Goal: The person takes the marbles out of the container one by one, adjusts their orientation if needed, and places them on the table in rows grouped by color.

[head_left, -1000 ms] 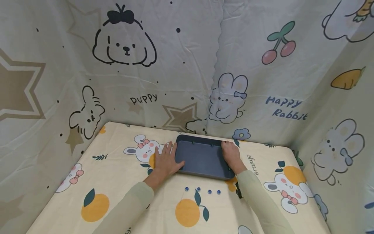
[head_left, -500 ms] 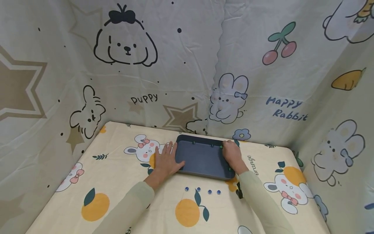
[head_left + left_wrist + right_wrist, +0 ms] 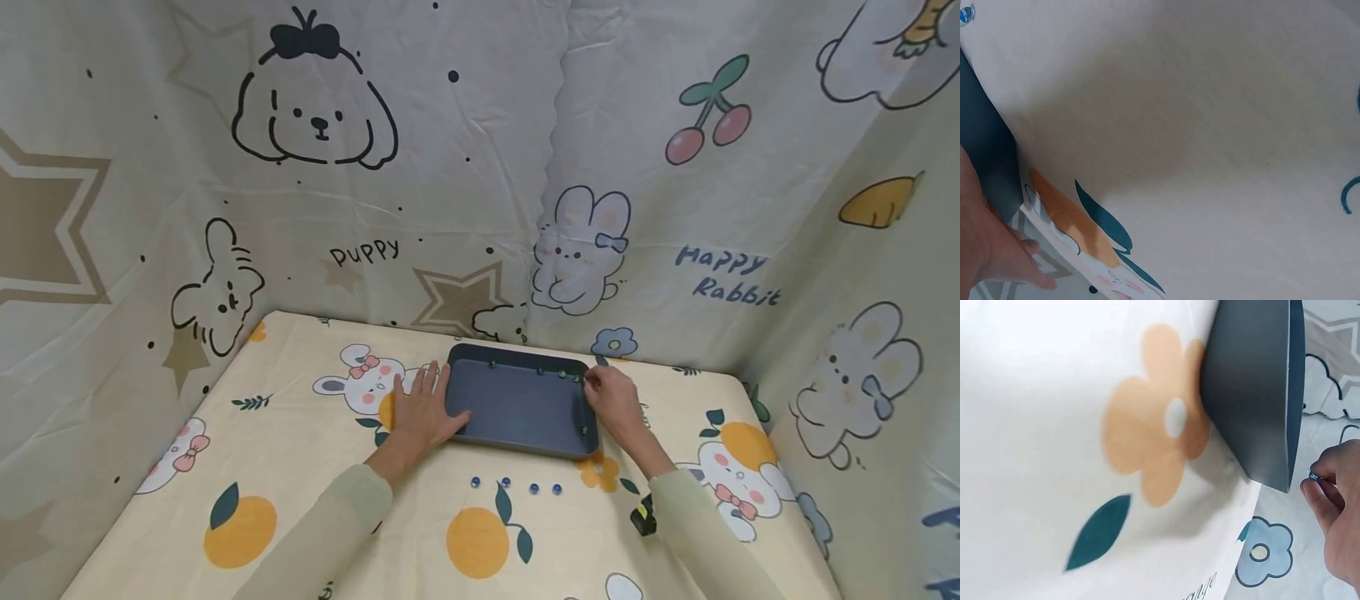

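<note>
A dark grey rectangular tray (image 3: 517, 408) lies on the table, its inside facing up. My left hand (image 3: 423, 408) rests against its left side with fingers spread, the thumb over the near-left corner; the left wrist view shows part of this hand (image 3: 994, 244) beside the tray wall. My right hand (image 3: 611, 400) is at the far right corner. In the right wrist view, thumb and forefinger pinch a small glassy marble (image 3: 1314, 475) close beside the tray's rim. Several small green marbles (image 3: 562, 374) lie inside, mostly along the far wall, with another marble (image 3: 584, 431) near the right wall.
Several blue marbles (image 3: 534, 489) sit in a row on the cloth in front of the tray. A small black and yellow object (image 3: 642, 517) shows beside the right sleeve. A printed curtain (image 3: 450, 167) hangs close behind the table.
My right hand has shifted right and drawn back from the tray's corner, its fingers now pinching at the rim. Marbles it was covering in the far right corner now show.
</note>
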Available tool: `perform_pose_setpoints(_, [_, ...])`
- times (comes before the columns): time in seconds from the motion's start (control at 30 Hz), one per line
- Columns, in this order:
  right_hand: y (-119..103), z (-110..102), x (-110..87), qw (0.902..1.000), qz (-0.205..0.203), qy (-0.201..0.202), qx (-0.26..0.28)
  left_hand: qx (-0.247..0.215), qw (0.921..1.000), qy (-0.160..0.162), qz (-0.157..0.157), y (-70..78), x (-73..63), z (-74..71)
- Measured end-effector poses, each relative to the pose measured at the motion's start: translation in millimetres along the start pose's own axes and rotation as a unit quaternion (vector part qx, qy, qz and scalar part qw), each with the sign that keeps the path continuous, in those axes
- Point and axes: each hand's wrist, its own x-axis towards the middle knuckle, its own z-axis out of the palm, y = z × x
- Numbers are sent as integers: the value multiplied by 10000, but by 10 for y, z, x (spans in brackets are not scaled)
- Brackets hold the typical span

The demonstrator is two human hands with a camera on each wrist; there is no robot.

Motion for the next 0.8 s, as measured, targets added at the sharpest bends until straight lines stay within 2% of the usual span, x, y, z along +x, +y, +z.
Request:
perform_pose_setpoints(0.4, [-26, -235, -593, 9979, 15, 110, 633, 115, 9999, -73, -29, -6, 14, -42])
perform_pose_setpoints(0.6, [-39, -269, -949, 9956, -97, 265, 898, 142, 9999, -44, 5, -5, 0, -47])
perform_pose_setpoints(0.8, [-78, -267, -1229, 9931, 26, 330, 1121, 188, 9998, 13, 28, 3, -17, -31])
